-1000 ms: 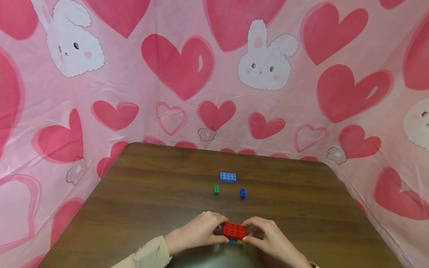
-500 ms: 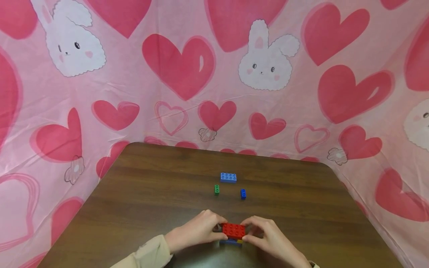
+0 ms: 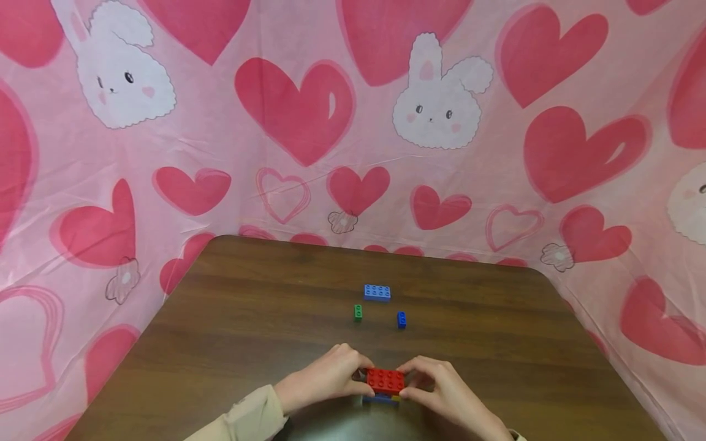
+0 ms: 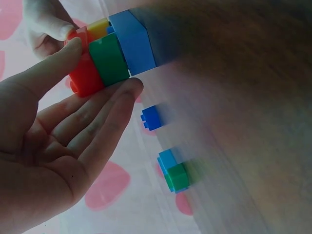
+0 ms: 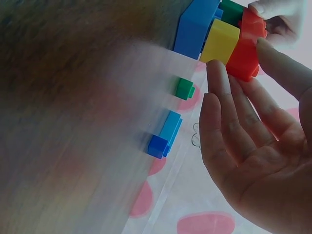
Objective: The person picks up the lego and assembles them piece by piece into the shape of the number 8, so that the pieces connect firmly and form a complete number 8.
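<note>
A red eight-stud toy brick [image 3: 385,380] tops a small stack near the front of the table. My left hand [image 3: 324,381] pinches its left end between thumb and fingers, and my right hand [image 3: 445,392] does the same at the right end. Beneath it, the left wrist view shows a green brick [image 4: 109,58] under one end. A yellow brick [image 5: 220,43] fills the other end in the right wrist view. At the bottom lies a wide blue brick [image 4: 134,44], down on the tabletop.
Beyond the hands stand a small green brick [image 3: 358,313] and a small dark blue brick [image 3: 401,320]. Behind them lies a light blue eight-stud brick [image 3: 377,293]. A pink heart-patterned cloth [image 3: 298,110] hangs around the brown table [image 3: 265,294].
My left thumb has eased back slightly, so more of the bottom blue brick's left end shows. Both hands keep hold of the red brick, almost still.
</note>
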`<action>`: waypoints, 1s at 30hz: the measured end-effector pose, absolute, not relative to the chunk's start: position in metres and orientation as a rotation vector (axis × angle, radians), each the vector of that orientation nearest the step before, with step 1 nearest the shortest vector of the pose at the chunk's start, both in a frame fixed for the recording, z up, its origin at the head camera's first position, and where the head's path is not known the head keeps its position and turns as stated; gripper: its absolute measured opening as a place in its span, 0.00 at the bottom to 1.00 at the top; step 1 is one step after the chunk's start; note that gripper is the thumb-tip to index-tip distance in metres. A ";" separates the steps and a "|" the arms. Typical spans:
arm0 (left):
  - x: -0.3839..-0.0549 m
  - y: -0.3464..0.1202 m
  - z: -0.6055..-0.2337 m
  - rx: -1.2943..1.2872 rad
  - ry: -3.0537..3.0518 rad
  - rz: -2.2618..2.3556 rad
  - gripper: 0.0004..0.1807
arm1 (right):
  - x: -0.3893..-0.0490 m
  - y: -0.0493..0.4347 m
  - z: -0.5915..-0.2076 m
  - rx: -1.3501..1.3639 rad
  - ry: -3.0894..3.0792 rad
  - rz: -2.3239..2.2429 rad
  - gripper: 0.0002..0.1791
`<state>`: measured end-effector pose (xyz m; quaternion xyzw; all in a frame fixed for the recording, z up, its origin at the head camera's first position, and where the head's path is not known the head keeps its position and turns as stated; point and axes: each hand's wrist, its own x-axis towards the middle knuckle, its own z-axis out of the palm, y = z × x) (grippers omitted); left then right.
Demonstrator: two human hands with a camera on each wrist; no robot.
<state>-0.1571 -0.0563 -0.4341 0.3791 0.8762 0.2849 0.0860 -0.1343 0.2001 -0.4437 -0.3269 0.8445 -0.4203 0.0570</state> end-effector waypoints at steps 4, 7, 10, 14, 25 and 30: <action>-0.158 -0.055 -0.433 1.107 2.590 0.867 0.15 | -0.134 0.201 -0.443 -0.993 2.553 -1.286 0.13; -0.158 -0.055 -0.433 1.108 2.610 0.853 0.15 | -0.136 0.201 -0.443 -1.013 2.560 -1.288 0.13; -0.158 -0.055 -0.433 1.103 2.622 0.844 0.16 | -0.137 0.202 -0.442 -0.994 2.551 -1.272 0.14; -0.157 -0.055 -0.435 1.088 2.607 0.861 0.16 | -0.137 0.203 -0.443 -0.945 2.535 -1.248 0.14; -0.163 -0.060 -0.435 1.143 2.592 0.845 0.15 | -0.137 0.203 -0.444 -0.951 2.531 -1.257 0.14; -0.172 -0.067 -0.435 1.172 2.626 0.827 0.12 | -0.137 0.204 -0.444 -0.905 2.541 -1.245 0.14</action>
